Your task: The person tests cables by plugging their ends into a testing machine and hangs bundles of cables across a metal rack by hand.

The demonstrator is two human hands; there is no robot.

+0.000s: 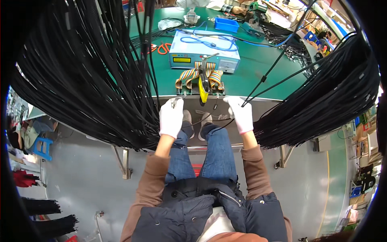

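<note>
Two great curtains of black cables hang around me: the left bundle (80,72) fills most of that side, and the right bundle (326,101) drapes down on the other. Between them lies a green workbench (266,68), its front edge just above my hands. My knees in blue jeans (209,153) sit below that edge, over a grey floor (80,181).

On the bench stands a pale blue tester box (203,54) with a loose blue wire on top. In front of it, rainbow ribbon cables (199,76) loop down to a small fixture with a yellow lever (203,89) at the bench edge. Orange-handled scissors (161,48) lie to the left of the box, and a blue tray (226,24) sits further back.

My left hand (171,117), in a white glove, is closed around a small metal cable end, held at the bench edge just left of the fixture. My right hand (241,113), also gloved, pinches a thin black cable (274,66) that runs up and away to the right across the bench; its lower part trails below my hand toward my knee.
</note>
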